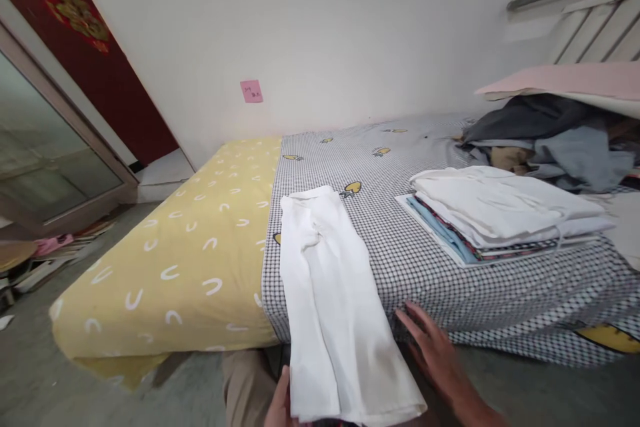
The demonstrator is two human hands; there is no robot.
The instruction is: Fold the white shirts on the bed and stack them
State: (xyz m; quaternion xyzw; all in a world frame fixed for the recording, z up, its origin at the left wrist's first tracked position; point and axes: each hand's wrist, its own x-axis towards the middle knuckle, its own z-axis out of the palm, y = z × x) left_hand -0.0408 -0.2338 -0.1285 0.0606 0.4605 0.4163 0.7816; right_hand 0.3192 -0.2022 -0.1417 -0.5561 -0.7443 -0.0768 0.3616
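Note:
A pair of white trousers (325, 280) lies lengthwise over the front edge of the bed, folded into a long narrow strip. Its waist end rests on the checked sheet and its hems reach toward me, past the bed edge. My left hand (281, 403) is at the lower left edge of the legs, thumb up along the cloth; its other fingers are hidden underneath, and it appears to grip the cloth. To the right of the trousers, my right hand (437, 357) is open, fingers spread by the side of the bed, holding nothing.
A stack of folded clothes (505, 207), white on top, sits on the right of the checked sheet (400, 260). Behind it is a heap of grey and dark clothes (560, 133). A yellow patterned sheet (195, 253) covers the left side. A pink note (251, 91) hangs on the wall.

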